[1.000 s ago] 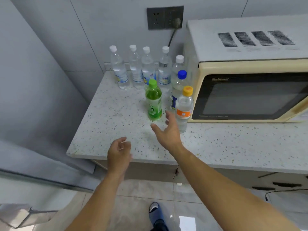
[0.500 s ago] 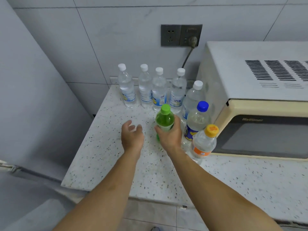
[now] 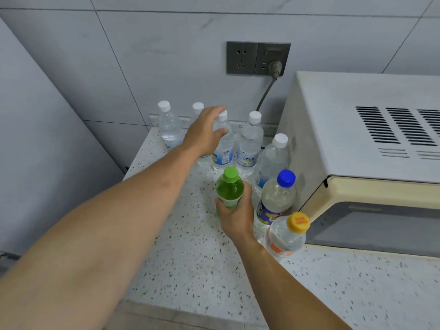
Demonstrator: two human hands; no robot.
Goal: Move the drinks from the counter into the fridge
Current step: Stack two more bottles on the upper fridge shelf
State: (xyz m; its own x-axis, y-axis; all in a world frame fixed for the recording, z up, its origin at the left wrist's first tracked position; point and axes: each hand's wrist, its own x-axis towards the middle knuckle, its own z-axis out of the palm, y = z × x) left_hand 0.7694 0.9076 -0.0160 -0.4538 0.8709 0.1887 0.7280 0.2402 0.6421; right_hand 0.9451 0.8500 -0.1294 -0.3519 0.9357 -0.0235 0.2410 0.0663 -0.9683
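Hidden/unclear: second clear white-capped water bottle [image 3: 198, 108] in the back row is mostly behind the left hand [image 3: 204, 135], only its cap shows. Lower half of the green plastic bottle with green cap [image 3: 229, 188] is covered by the right hand [image 3: 237, 214], so its base contact with the counter can't be confirmed. Cream microwave [image 3: 366, 144] is cut off at the frame's right edge. Labels too blurred to read.

Right hand: fingers and thumb wrapped around the green bottle's body; bottle upright, mid-counter, just in front of the back row.

Left hand: fingers spread and mostly straight, reaching to the back row, thumb against the third clear white-capped water bottle [image 3: 223, 144]. Not closed around it.

Other drinks:
- far-left clear white-capped water bottle [image 3: 169, 127], near the counter's back left corner
- fourth clear white-capped water bottle [image 3: 250, 144], back edge
- fifth clear white-capped water bottle [image 3: 273, 158], beside the microwave
- clear blue-capped bottle [image 3: 276, 198], just right of the right hand
- clear orange-capped bottle with orange label [image 3: 288, 236], nearest the front, touching the right wrist

Surface: white speckled stone counter [image 3: 185, 258]. Grey tiled wall behind, with a dark grey socket plate [image 3: 258, 58] and a plugged-in grey cable [image 3: 265, 94].
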